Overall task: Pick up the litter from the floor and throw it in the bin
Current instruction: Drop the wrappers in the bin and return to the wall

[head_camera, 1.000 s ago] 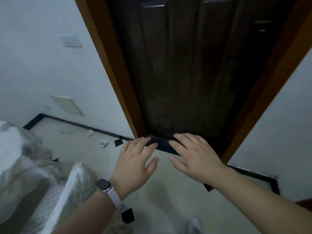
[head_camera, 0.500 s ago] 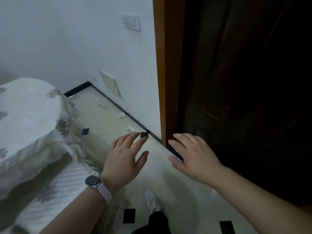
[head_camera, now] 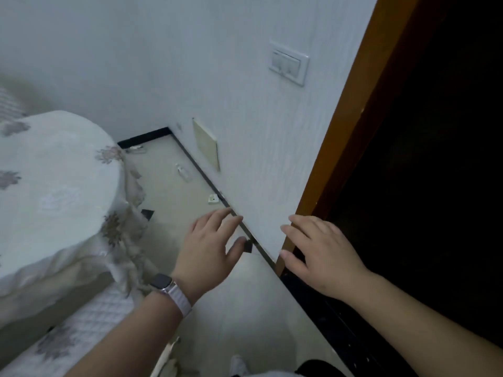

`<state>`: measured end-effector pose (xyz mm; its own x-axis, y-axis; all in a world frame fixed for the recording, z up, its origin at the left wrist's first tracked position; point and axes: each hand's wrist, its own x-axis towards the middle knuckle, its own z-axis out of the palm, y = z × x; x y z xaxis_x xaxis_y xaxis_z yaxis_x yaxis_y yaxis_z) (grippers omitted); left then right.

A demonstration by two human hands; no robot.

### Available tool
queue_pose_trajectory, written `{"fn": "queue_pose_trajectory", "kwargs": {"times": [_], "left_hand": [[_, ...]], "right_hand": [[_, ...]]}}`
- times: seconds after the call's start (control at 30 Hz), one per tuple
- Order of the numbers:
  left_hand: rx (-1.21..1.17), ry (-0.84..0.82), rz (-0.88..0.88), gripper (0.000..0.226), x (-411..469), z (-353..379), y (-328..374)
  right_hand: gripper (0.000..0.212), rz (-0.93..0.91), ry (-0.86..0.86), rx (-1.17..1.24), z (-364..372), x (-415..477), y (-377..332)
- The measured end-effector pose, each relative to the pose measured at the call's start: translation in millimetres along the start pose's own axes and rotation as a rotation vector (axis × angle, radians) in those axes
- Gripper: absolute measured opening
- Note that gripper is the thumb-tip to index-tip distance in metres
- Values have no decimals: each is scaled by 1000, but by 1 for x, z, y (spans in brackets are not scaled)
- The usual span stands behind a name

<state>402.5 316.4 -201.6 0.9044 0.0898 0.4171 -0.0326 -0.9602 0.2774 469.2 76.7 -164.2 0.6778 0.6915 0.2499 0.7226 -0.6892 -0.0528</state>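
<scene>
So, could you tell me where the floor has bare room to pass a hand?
Bare floor lies mid-strip between the bed cover and the skirting, and below the left hand beside the door threshold. Litter scraps crowd the skirting side and far corner.

No readable text, labels or numbers anywhere — wall switch [head_camera: 289, 63] plain, watch [head_camera: 161, 281] face dark

The bed [head_camera: 54, 200] lay at nine o'clock and the door [head_camera: 435, 159] at three, the wall [head_camera: 217, 77] standing between them. A strip of floor [head_camera: 168, 197] ran between bed and wall toward eleven o'clock; scraps of litter [head_camera: 213, 199] lay on it along the wall's foot, beyond the left hand [head_camera: 209, 254].
</scene>
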Motion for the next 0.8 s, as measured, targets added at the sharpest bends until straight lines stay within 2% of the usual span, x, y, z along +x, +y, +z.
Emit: {"fn": "queue_pose_trajectory", "kwargs": {"times": [0.2,0.43,0.6,0.8], "left_hand": [[57,-10,-167,42,25,13,-48],[128,-73,-307,45,85,38,-79],[143,-70,-375,45,136,60,-98],[157,-106,-437,47,175,72,-126]], "right_hand": [[49,-136,31,72,40,85,12],[51,-146,29,155,84,183,59],[51,-182,-34,230,108,258,90],[53,-206,-139,292,135,327,94]]}}
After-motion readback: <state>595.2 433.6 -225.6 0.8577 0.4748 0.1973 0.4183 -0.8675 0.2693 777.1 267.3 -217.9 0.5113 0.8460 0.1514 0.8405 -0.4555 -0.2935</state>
